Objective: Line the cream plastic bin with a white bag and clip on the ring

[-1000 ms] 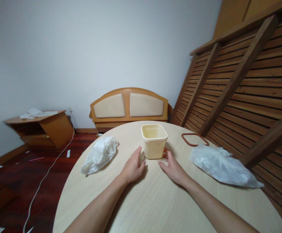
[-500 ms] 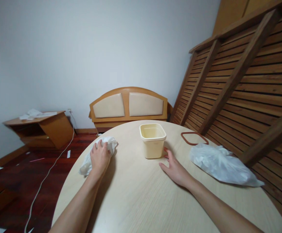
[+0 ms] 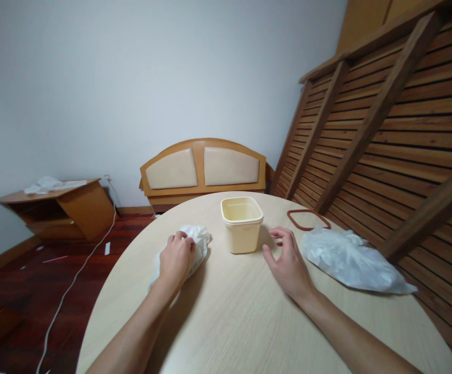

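Note:
A cream plastic tub (image 3: 242,224) stands open near the far middle of the round light-wood table (image 3: 249,322). My left hand (image 3: 176,258) lies on a crumpled white plastic bag (image 3: 198,241) left of the tub, with its fingers curled over the bag. To the right of the tub my right hand (image 3: 288,262) hovers just above the table, fingers loosely spread and holding nothing. A second, larger white plastic bag (image 3: 350,262) lies to the right of that hand. A red-brown rubber seal ring (image 3: 307,219) rests flat behind it.
Wooden bed slats (image 3: 389,130) lean against the wall on the right. A padded headboard (image 3: 202,169) stands on the floor behind the table. A low wooden cabinet (image 3: 60,208) is at the left, and a white cable (image 3: 74,285) runs across the dark red floor.
My left hand went from beside the tub to the left bag, closed on it and dragged it closer to the tub. My right hand lifted and shifted slightly right.

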### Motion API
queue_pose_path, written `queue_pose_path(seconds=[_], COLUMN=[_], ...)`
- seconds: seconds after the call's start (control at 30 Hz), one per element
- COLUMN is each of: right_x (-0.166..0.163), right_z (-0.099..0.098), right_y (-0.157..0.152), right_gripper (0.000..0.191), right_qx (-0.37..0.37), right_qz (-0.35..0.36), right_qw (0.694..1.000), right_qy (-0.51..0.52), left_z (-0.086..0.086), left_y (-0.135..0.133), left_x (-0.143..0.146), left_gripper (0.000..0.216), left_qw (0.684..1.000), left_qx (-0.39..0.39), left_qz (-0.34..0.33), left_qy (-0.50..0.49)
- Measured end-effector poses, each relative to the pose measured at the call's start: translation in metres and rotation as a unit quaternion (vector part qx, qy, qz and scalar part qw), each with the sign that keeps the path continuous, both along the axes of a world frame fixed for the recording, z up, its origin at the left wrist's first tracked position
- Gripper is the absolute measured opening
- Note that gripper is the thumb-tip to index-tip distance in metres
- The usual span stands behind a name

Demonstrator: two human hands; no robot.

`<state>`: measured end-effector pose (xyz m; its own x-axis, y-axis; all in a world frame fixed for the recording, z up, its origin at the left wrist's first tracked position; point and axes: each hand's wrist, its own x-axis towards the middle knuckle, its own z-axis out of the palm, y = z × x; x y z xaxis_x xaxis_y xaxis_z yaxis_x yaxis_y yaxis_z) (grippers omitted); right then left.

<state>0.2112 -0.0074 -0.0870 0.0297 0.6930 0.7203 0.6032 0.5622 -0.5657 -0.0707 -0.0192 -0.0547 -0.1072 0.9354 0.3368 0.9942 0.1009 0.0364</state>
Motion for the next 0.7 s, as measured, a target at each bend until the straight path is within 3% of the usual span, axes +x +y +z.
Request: queue_pose_path(seconds=[0.17, 0.43, 0.7], right_x=[-0.009, -0.017, -0.014], right_z=[0.013, 0.014, 0.016], right_y=[-0.022, -0.036, -0.031], right_gripper=[0.015, 0.024, 0.008], right_qx=[0.047, -0.037, -0.071], right_qz=[0.086, 0.153, 0.2], right_qw=[0.989, 0.97, 0.962], right_qy=[-0.11, -0.186, -0.17], left_z=[0.007, 0.006, 0.004], left_y=[-0.015, -0.04, -0.044], left_x=[0.03, 0.069, 0.076], left_gripper=[0.024, 0.015, 0.014], left_qw=[0.992, 0.958, 0.944], left_qx=[0.034, 0.005, 0.025], left_qz=[-0.116, -0.282, -0.319], left_qy=[0.024, -0.044, -0.081])
